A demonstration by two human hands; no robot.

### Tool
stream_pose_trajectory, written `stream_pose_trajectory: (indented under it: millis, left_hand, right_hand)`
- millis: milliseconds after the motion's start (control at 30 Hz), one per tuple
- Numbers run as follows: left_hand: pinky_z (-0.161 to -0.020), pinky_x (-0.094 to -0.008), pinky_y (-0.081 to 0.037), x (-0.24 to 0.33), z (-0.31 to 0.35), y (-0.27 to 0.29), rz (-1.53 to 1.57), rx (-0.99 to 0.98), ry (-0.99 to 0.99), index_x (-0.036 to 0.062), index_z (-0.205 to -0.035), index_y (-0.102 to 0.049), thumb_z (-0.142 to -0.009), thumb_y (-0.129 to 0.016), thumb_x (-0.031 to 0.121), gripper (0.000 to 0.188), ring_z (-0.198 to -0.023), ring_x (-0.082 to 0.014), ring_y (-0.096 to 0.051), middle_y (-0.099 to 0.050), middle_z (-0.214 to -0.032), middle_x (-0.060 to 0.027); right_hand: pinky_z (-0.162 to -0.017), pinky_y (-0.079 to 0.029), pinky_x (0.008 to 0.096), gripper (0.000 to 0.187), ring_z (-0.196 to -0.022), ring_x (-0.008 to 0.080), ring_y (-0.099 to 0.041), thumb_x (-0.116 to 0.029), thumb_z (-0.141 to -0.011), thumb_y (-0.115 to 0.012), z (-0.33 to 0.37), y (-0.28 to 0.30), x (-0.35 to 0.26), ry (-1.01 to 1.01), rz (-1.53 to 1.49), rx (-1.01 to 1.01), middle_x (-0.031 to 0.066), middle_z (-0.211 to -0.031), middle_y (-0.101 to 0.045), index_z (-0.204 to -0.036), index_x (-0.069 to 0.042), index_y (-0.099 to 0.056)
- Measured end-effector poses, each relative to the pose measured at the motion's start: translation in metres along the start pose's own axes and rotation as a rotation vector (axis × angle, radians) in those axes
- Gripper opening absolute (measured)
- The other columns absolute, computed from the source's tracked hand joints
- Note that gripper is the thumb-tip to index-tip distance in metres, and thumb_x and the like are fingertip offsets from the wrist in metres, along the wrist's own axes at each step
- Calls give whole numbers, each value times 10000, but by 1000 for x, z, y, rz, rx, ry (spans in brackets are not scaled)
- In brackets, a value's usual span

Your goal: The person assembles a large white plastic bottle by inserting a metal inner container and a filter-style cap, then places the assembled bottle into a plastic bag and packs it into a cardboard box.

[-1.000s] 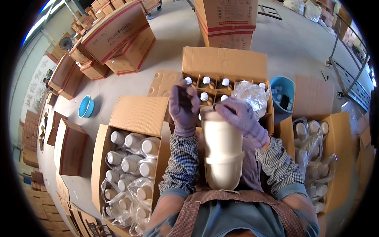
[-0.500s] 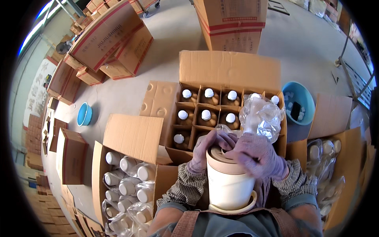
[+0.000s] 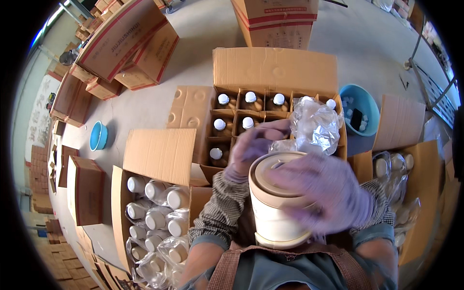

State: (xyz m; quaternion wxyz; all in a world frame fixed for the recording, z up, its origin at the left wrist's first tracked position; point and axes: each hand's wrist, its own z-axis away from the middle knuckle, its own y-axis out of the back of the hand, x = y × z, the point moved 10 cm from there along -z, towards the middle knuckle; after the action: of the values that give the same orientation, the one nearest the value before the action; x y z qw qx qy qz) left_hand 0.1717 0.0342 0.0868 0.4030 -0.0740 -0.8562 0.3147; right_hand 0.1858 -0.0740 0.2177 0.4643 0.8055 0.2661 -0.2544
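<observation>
Your cup (image 3: pixel 275 222) stands on the near side of the divided box (image 3: pixel 275 67), just in front of your apron (image 3: pixel 295 253), with its beige lid (image 3: pixel 263 169) on top. Half a second ago both your hands met over that lid. Now your left hand (image 3: pixel 256 145) has moved off toward the divided box, its fingers loosely curled and half open, with nothing visible in them; it hides a bottle that showed before. Your right hand (image 3: pixel 328 188) is spread wide across the lid and the cup's right side, blurred, so whether it grips I cannot tell. The crumpled bag (image 3: pixel 316 128) lies where it did, over the right part of the divided box, beside the white-capped bottles (image 3: pixel 250 98). The blue tub (image 3: pixel 371 108) sits right of the divided box, and the carton of bagged cups (image 3: pixel 117 208) sits to its near left, both unchanged.
</observation>
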Motion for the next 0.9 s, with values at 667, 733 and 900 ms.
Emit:
stream_pose_trajectory:
  millis: [667,733,900]
  left_hand:
    - [-709,-379,-475,-1,-9,-19,-737,-137,423,-37,-777,-668,-977,-596,154,286,-709,-279,-608,-656,-733,-155]
    - [-710,-382,-478,3,-13,-25,-752,-191,367,-37,-783,-668,-983,-578,143,284,-715,-281,-609,-662,-744,-153]
    - [-940,-420,-485,-20,-20,-11,-145,-324,316,-28,-989,-640,-1017,-502,216,281,-978,-270,-645,-687,-975,-157]
  right_hand:
    - [-587,-448,360,145,-650,246,-597,-109,-764,-783,43,3,86,-7,-395,163,64,-707,-601,-894,-73,-729]
    - [-586,-443,357,117,-650,251,-593,-109,-777,-764,42,5,84,11,-315,171,67,-699,-595,-885,-78,-730]
    - [-711,-522,410,266,-819,308,-654,-221,-894,-660,18,-9,41,-36,25,-7,146,-980,-662,-1111,-69,-696]
